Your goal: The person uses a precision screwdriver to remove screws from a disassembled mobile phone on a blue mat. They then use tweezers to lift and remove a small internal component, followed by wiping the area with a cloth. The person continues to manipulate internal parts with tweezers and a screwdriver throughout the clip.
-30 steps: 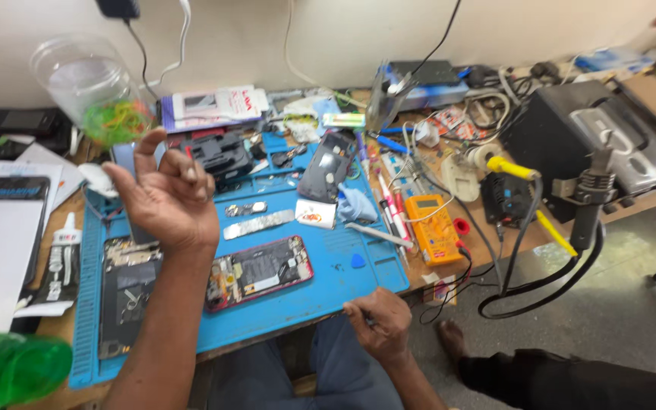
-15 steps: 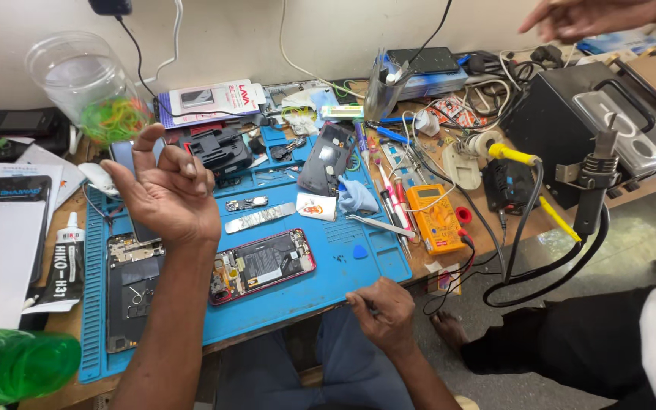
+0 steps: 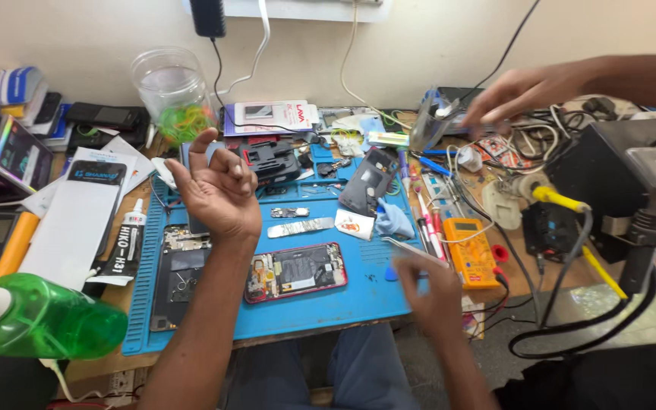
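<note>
Right hand (image 3: 434, 292) risen; jar (image 3: 170, 89) holds bands.

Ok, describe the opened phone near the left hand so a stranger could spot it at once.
Start at the blue work mat covering the middle of the bench. Below the raised left hand, near the mat's centre, lies the opened phone, back off and circuitry showing. Its red rim sets it apart from the dark opened phone lying to its left.

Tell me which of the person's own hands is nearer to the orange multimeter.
Right. The right hand sits just beside the orange multimeter, by its lower left corner; the left hand is raised far across the blue mat.
</note>
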